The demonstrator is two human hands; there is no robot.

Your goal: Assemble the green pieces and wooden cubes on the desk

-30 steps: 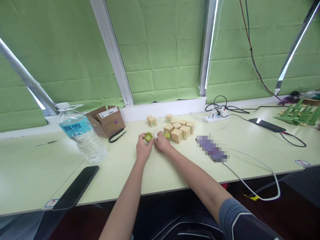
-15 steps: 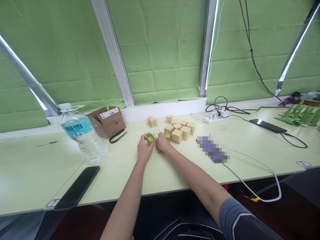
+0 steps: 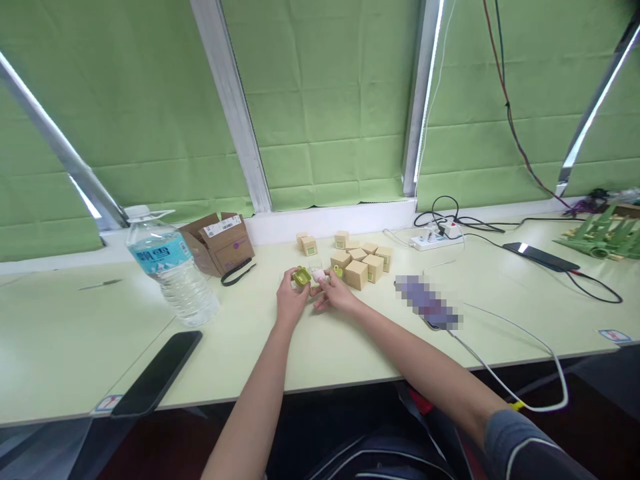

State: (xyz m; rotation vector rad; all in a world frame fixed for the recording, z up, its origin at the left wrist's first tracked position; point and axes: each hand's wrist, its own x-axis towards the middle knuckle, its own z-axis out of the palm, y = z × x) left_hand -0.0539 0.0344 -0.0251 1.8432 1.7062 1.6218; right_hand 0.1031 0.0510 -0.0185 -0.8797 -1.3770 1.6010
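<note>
In the head view, a person's two bare hands meet over a pale table (image 3: pixel 250 353), near its front edge. The left hand (image 3: pixel 290 303) pinches a small green case (image 3: pixel 302 277), its hollow facing up. Just beside it, the right hand (image 3: pixel 343 295) pinches a pale pink piece (image 3: pixel 319 274) between thumb and forefinger, its other fingers loosely spread. A second green item (image 3: pixel 339 271) sits right behind that hand, partly hidden. Small tan boxes (image 3: pixel 357 274) crowd just beyond, blocking the way to the far right; others stand farther back. On the left are a large water bottle (image 3: pixel 175 270), an opened brown carton (image 3: pixel 226 248) with a black strap (image 3: pixel 237 273) before it, a pen (image 3: pixel 100 285), and a dark phone (image 3: pixel 157 373) at the near edge. To the right lie a phone with a blurred screen (image 3: pixel 425 300), its white cable (image 3: pixel 520 337) looping over the near edge, a power strip (image 3: pixel 436 240), another phone (image 3: pixel 540 257) and green plastic parts (image 3: pixel 603 241). Green blinds (image 3: pixel 325 100) cover the far side.
</note>
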